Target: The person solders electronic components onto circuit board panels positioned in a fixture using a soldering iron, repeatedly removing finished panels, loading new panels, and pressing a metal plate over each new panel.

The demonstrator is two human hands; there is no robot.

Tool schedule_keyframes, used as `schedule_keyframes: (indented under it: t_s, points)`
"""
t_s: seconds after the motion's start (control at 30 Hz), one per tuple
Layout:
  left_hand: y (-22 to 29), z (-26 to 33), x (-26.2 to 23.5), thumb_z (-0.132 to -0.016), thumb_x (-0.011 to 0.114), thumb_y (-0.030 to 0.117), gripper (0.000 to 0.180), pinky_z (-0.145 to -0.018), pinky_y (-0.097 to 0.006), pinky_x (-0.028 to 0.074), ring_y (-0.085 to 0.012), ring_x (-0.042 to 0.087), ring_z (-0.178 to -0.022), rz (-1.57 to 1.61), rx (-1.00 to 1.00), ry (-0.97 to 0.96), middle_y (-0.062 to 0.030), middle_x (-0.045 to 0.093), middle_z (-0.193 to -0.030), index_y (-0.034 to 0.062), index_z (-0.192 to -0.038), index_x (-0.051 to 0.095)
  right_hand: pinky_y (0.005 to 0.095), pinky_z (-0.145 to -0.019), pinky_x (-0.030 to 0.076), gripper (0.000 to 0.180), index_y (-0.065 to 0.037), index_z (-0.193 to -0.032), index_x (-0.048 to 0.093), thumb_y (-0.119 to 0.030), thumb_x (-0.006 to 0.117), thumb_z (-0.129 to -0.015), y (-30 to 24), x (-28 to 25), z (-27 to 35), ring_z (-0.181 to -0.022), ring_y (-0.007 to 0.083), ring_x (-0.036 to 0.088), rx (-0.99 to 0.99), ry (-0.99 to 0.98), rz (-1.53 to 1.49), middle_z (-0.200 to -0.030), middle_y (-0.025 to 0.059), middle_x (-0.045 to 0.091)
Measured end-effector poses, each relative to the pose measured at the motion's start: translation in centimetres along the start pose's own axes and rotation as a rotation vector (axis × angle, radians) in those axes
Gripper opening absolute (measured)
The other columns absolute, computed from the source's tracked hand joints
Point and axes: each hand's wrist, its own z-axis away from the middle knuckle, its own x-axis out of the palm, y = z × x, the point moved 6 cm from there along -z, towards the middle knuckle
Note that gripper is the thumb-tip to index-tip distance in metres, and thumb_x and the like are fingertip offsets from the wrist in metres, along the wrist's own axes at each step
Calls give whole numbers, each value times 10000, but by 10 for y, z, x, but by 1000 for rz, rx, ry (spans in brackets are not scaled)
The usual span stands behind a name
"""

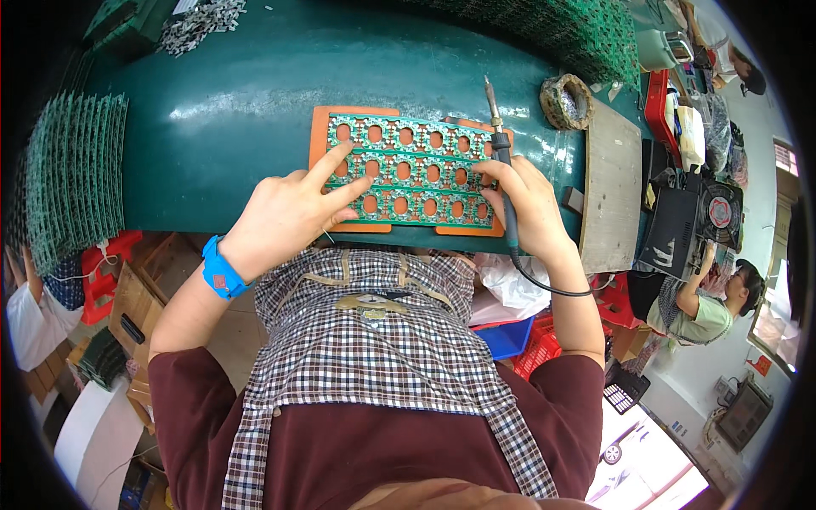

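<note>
A panel of green circuit boards (416, 161), with rows of oval cut-outs, lies on an orange backing plate (320, 127) in front of me. My left hand (293, 204), wearing a blue wristband (223, 268), has its fingers spread, with fingertips on the panel's left part. At the panel's right end, my right hand (531, 204) holds a soldering iron (501, 144), its metal tip pointing away from me and its cable running back under the forearm. That hand's fingertips also rest at the panel's edge. Whether the left hand pinches anything small cannot be made out.
A round, crusted container (567, 102) stands right of the iron's tip, beside a grey-brown board (610, 187). Stacked green circuit boards (76, 170) line the left, with more (561, 38) at the back. Small pale parts (201, 25) lie far left. Another person (701, 310) sits at right.
</note>
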Motion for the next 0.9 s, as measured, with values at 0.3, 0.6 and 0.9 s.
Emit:
schedule_keyframes:
  t_s: [0.3, 0.6, 0.9]
  points:
    - [-2, 4, -2, -789, 678, 303, 482, -584, -281, 544, -161, 622, -725, -78, 25, -11, -107, 433, -1394, 261, -1255, 563, 394, -736, 424, 405, -126, -1133, 561, -58, 656, -745, -5, 0, -2, -825, 299, 549, -4, -63, 155, -863, 83, 563]
    - [5, 4, -1, -784, 681, 307, 436, -553, -258, 526, -135, 608, -691, -36, 53, 74, -121, 461, -1366, 258, -1209, 594, 398, -717, 418, 368, -128, -1096, 567, -50, 658, -748, -25, -1, -18, -810, 295, 558, -18, 4, 48, -854, 75, 571]
    - [6, 6, 2, -776, 683, 314, 421, -507, -245, 509, -129, 601, -655, -26, 80, 104, -116, 483, -1350, 253, -1187, 614, 395, -719, 429, 375, -131, -1097, 572, -45, 664, -744, -30, 24, -36, -805, 284, 562, -44, -21, -15, -835, 69, 576]
